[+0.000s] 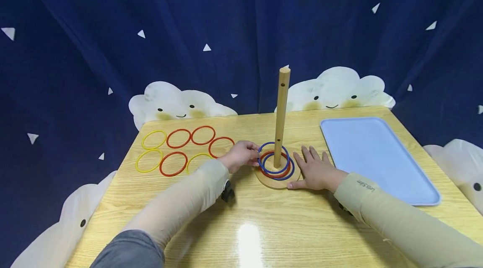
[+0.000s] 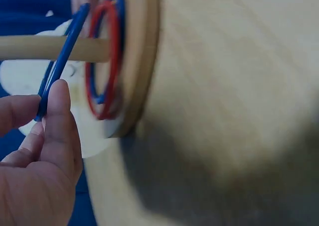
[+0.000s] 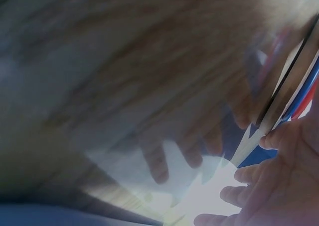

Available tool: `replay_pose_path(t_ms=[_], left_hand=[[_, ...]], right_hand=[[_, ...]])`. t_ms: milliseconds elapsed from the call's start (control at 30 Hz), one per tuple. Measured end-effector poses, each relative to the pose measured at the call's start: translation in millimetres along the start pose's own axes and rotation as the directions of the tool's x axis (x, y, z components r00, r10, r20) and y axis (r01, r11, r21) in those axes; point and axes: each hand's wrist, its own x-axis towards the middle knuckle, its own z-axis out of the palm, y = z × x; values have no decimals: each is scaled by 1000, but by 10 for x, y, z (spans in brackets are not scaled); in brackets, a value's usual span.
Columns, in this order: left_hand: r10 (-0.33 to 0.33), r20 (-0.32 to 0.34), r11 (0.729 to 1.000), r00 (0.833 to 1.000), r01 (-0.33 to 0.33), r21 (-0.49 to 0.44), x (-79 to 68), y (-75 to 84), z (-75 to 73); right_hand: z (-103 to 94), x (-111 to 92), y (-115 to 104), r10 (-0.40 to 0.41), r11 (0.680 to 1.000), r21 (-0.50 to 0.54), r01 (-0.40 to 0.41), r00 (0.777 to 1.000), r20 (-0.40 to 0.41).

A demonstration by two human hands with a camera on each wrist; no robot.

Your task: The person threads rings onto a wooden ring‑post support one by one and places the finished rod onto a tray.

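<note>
At left on the table (image 1: 294, 234) lie red rings (image 1: 174, 175) and yellow rings (image 1: 147, 172). The left hand (image 1: 241, 155) pinches a blue ring (image 2: 66, 52) around the wooden post (image 1: 281, 117). The right hand (image 1: 316, 173), fingers spread wide, touches the base (image 1: 273, 183), left of a blue tray (image 1: 381, 159).

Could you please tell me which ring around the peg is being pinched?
The upper blue ring, tilted and pinched by the left hand; the red ring and lower blue ring sit nearer the base.
</note>
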Motion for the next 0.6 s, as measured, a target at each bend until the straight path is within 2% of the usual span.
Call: replay_pose_path(t_ms=[200,400,600], left_hand=[[-25,-21,999,999,26,33,17,-100,50],[-27,-61,995,998,33,96,27,-126,72],[-37,-62,990,997,46,136,32,-125,112]], right_hand=[[3,12,-4,-5,1000,-5,5,1000,7],[15,14,2,-7,1000,1,7,1000,8],[30,20,27,-5,1000,-7,5,1000,10]])
